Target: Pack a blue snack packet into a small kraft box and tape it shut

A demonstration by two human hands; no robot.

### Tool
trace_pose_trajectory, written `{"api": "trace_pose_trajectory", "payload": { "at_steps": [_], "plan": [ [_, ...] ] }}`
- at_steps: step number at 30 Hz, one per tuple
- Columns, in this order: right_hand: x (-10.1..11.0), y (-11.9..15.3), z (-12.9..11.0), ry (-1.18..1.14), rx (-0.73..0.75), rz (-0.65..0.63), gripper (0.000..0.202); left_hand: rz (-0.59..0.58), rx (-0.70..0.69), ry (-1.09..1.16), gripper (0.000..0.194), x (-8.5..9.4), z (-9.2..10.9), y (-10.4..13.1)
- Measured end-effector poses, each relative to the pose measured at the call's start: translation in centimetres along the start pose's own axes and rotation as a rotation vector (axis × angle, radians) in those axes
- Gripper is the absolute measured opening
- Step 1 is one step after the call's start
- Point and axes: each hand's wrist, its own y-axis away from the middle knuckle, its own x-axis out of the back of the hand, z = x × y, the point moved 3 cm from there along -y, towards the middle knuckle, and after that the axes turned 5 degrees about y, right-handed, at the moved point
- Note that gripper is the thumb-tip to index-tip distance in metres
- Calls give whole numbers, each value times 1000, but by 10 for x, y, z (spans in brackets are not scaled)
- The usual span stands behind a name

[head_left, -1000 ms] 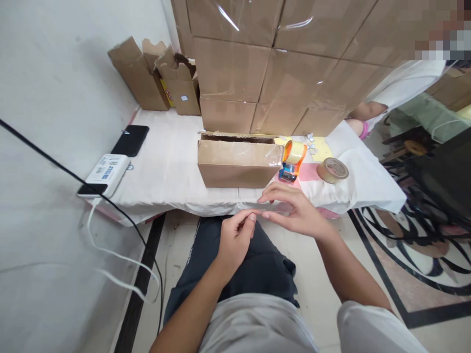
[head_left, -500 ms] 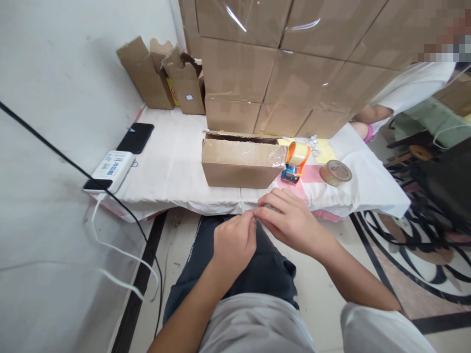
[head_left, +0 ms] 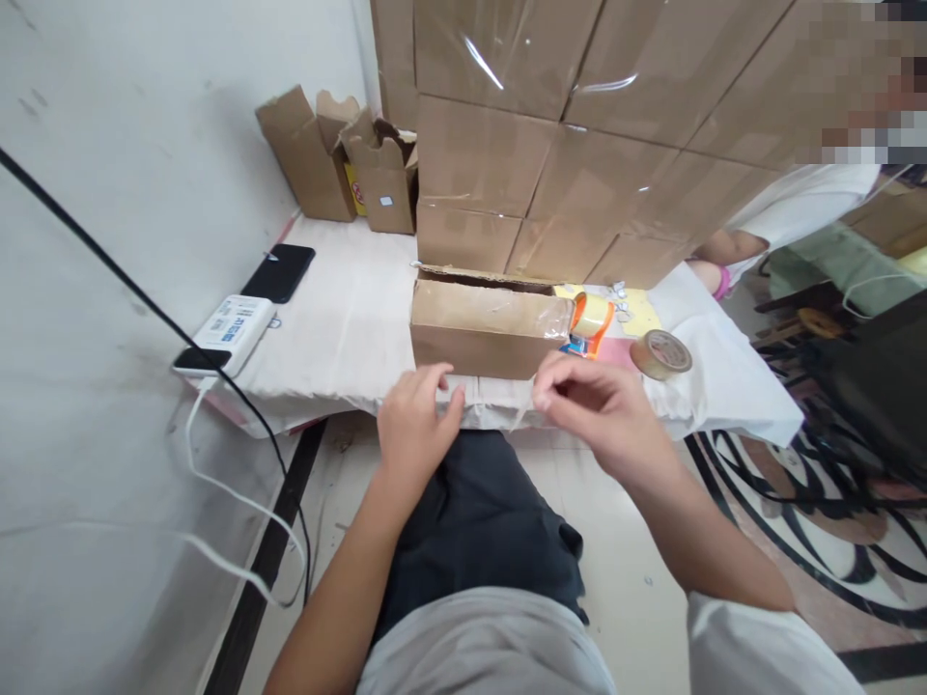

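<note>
My left hand (head_left: pixel 414 417) is open, thumb and fingers apart, just in front of the left end of a brown cardboard box (head_left: pixel 485 346). My right hand (head_left: pixel 598 403) pinches a thin, see-through strip of tape (head_left: pixel 519 413) that hangs down from the fingertips. The box lies on the cloth-covered table with a gap showing along its upper back edge. Beside its right end is an orange tape dispenser (head_left: pixel 595 323), partly hidden behind my right hand. A loose roll of tape (head_left: pixel 660 354) sits farther right.
Taped cardboard boxes (head_left: pixel 478 145) are stacked behind the table. Open cartons (head_left: pixel 387 183) stand at back left. A black phone (head_left: pixel 281 273) and a white device (head_left: pixel 230 333) with a cable (head_left: pixel 189 425) lie left. Another person's arm (head_left: pixel 735 246) is at the right.
My hands were together at the fingertips and have separated. The left hand moved left and opened; the right moved right with the strip of tape. The view shifted slightly.
</note>
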Motion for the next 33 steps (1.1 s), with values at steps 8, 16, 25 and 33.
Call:
{"api": "trace_pose_trajectory", "payload": {
  "at_steps": [8, 16, 25, 33],
  "plan": [
    [13, -50, -11, -151, -159, 78, 25, -55, -435, -178, 79, 12, 22, -86],
    [19, -90, 12, 20, -174, 156, 29, -160, -374, -215, 79, -7, 12, -85],
    [13, -135, 52, 34, -387, 36, 34, -124, -345, -166, 87, -5, 13, -84],
    [13, -141, 62, 201, -424, 48, 30, -104, -354, -139, 74, -4, 14, -84]
  ]
}}
